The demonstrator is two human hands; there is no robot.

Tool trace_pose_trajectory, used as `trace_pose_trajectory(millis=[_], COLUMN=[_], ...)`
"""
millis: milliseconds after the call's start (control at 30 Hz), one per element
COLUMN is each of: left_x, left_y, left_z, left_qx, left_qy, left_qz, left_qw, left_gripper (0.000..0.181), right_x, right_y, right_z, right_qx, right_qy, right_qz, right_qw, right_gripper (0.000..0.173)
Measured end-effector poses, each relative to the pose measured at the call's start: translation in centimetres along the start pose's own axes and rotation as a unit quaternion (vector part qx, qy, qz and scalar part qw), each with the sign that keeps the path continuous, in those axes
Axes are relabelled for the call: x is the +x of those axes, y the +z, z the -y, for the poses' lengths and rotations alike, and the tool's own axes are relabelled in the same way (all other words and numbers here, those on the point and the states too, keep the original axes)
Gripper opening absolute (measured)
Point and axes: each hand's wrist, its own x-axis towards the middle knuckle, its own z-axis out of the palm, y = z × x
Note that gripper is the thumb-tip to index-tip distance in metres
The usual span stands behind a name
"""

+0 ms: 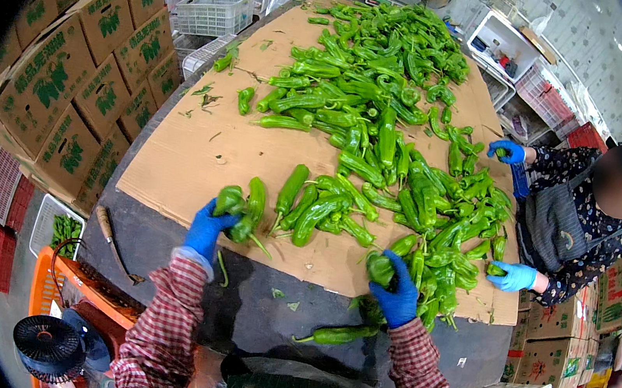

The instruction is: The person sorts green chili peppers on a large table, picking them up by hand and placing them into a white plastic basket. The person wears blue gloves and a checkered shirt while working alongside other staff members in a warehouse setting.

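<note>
My left hand (pixel 204 231), in a blue glove, grips a dark green pepper (pixel 230 201) over the front part of a cardboard sheet (pixel 166 175). Below that pepper, a second one with a long stem hangs at my fingers; I cannot tell whether it is held too. In my blue-gloved right hand (pixel 399 294) is another green pepper (pixel 379 269), between thumb and fingers. A small group of long green peppers (pixel 320 213) lies between my hands. Near my right wrist, a single pepper (pixel 342 335) rests on the dark tabletop (pixel 269 330).
A large pepper heap (pixel 385 80) stretches to the table's far end. At right, a co-worker (pixel 572 222) in blue gloves handles peppers. A wooden-handled curved blade (pixel 108 232) lies at the left edge. Printed cartons (pixel 78 81) are stacked left; an orange crate (pixel 43 282) and black fan (pixel 48 345) stand below.
</note>
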Motion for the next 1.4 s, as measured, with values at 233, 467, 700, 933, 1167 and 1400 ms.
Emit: trace_pose_trajectory(millis=[233,467,700,933,1167,1400], left_x=[5.1,4.8,0.8,-2.4,-1.8,-0.8], left_y=[4.3,5.6,5.3,5.3,0.1,0.5], left_z=[2.8,3.6,2.4,1.4,3.1,2.4], left_qx=[0.117,0.375,0.100,0.021,-0.336,-0.330], left_qy=[0.018,0.102,-0.029,-0.069,-0.148,-0.108], left_qz=[0.069,0.009,0.061,0.116,-0.033,0.022], left_qw=[0.991,0.922,0.993,0.991,0.930,0.937], left_gripper=[0.038,0.052,0.060,0.058,0.040,0.045], right_x=[6.8,6.6,12.9,16.6,12.8,9.1], right_y=[1.2,5.4,0.3,1.4,2.0,0.9], right_z=[0.1,0.5,-2.4,-1.7,6.8,8.3], right_qx=[0.081,-0.362,-0.332,-0.252,0.227,0.252], right_qy=[0.029,-0.069,-0.066,0.019,0.052,0.051], right_qz=[0.027,0.084,-0.016,0.032,0.050,0.027], right_qw=[0.996,0.926,0.941,0.967,0.971,0.966], right_gripper=[0.061,0.064,0.039,0.042,0.040,0.040])
